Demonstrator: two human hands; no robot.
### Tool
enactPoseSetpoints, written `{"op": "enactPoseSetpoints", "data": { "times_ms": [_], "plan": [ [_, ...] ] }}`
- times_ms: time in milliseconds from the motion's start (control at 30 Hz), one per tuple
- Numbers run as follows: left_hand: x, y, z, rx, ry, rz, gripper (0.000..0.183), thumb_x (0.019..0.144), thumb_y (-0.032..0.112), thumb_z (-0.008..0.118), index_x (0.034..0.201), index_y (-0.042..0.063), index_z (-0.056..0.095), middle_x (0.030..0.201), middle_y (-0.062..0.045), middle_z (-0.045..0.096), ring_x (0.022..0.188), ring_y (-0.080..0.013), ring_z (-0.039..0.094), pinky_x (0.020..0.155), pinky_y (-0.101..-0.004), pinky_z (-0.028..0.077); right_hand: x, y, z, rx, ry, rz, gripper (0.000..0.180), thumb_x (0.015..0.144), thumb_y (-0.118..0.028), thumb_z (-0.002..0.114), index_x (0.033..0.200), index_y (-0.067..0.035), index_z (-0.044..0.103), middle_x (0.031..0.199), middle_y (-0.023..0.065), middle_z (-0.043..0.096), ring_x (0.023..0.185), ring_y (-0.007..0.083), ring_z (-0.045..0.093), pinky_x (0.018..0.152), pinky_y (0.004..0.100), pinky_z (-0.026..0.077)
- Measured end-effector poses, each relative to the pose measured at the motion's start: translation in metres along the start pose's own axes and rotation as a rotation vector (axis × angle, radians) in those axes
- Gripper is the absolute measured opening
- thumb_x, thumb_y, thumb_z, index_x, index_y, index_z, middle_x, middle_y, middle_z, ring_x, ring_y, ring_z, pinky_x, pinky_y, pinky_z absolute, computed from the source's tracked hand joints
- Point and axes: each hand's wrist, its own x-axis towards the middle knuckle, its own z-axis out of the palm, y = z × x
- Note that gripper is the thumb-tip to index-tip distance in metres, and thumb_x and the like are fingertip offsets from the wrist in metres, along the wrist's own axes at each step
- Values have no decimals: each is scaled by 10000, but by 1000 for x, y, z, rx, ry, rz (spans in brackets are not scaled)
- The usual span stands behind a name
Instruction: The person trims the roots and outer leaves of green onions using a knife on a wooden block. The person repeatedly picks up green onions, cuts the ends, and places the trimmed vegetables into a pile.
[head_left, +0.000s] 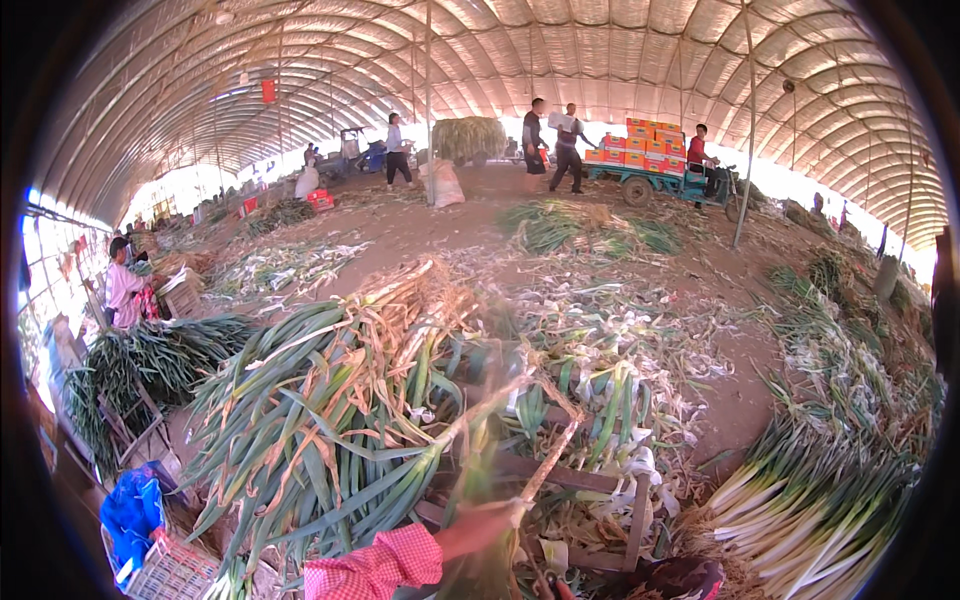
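My left hand (484, 531) reaches in from a pink checked sleeve (382, 559) and is motion-blurred. It grips some green onion leaves (480, 480), which are smeared by the movement. A dry tan leaf (553, 457) bends down to my fingers. Just left of this hand lies a big heap of long green onions (322, 420), its leaves partly withered. Only a fingertip of my right hand (564, 591) shows at the bottom edge, beside a small dark metal piece (550, 579); its grip is hidden.
A wooden frame (637, 525) stands ahead. Peeled long onions (795, 510) lie at right, and a plastic basket (176, 566) sits at lower left. Leaf scraps (615, 322) litter the floor. Farther off, people work near a cart (637, 176) stacked with red cartons (645, 142).
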Motion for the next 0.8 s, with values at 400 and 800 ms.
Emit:
{"op": "enactPoseSetpoints", "data": {
  "times_ms": [400, 800],
  "plan": [
    [-10, 70, -32, -474, -1499, -263, 240, 827, 154, 529, 1023, 35, 600, 723, 17, 581, 592, -104, 539, 573, -236, 459, -11, 56, 15, 160, 124, -82, 955, 565, -31, 625, 1432, -140, 239, 1152, 205, 559, 986, 340, 556, 858, 368, 432],
    [6, 44, -43, 237, -261, -416, 419, 777, 415, 638, 943, 36, 573, 880, -152, 636, 807, -314, 623, 654, -386, 494, 8, -5, -25, 254, 271, 219, 891, 640, -44, 580, 1442, -91, 197, 1162, 274, 536, 1041, 340, 556, 875, 365, 416]
  ]
}}
